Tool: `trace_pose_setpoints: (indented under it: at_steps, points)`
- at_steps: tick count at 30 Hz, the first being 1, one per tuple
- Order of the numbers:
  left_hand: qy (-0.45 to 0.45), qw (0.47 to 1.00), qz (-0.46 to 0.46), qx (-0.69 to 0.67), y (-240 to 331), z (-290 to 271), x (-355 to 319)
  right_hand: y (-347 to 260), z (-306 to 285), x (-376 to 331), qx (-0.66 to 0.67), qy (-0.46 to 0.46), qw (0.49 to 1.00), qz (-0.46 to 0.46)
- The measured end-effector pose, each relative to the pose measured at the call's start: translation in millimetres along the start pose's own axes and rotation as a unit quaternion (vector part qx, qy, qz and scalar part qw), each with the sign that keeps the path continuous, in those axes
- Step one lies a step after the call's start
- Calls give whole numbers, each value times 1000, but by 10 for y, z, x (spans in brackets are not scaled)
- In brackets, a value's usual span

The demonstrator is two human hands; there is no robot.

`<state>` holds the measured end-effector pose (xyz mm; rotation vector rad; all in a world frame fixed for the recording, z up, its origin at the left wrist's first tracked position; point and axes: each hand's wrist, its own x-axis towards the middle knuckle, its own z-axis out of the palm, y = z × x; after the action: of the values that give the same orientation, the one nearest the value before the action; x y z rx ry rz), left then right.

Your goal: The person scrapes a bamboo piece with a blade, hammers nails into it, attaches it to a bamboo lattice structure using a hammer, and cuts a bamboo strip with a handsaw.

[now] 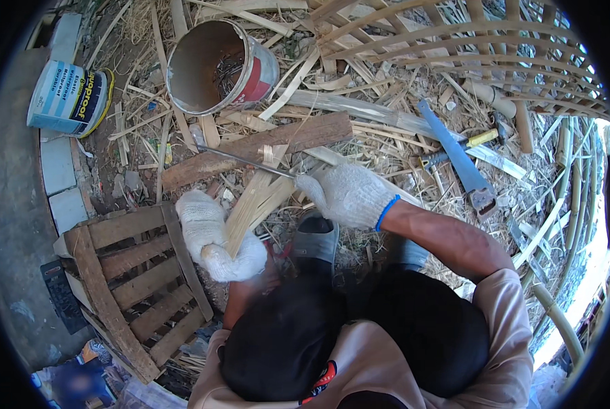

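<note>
My left hand (222, 238), in a white knit glove, is closed around the near end of a pale bamboo strip (249, 208). The strip slants up and away, its far part lying over a brown wooden plank (318, 133). A second pale strip (276, 199) lies close beside it. My right hand (351, 194), gloved in white with a blue cuff, grips a knife (244, 161). Its long narrow blade points left across the strip, above the plank. The handle is hidden inside my fist, and whether the blade touches the bamboo I cannot tell.
A slatted wooden crate (138, 273) stands at the left. Beyond are an open bucket (209, 68) with metal pieces, probably nails, and a blue-white tub (66, 99). A handsaw (458, 153) and hammer (465, 144) lie right, below a woven bamboo frame (468, 41). Bamboo scraps litter the ground.
</note>
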<state>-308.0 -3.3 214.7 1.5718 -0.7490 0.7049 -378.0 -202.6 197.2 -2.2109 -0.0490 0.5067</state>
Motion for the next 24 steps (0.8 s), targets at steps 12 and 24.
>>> trace_pose_setpoints:
  at_steps: [12,24]
  points:
    - [-30,999,-40,-12,123,-78,-34,362,201,-17,-43,30,998,-47]
    - [-15,999,-36,-3,50,-100,6,164,17,-86,-38,-4,998,50]
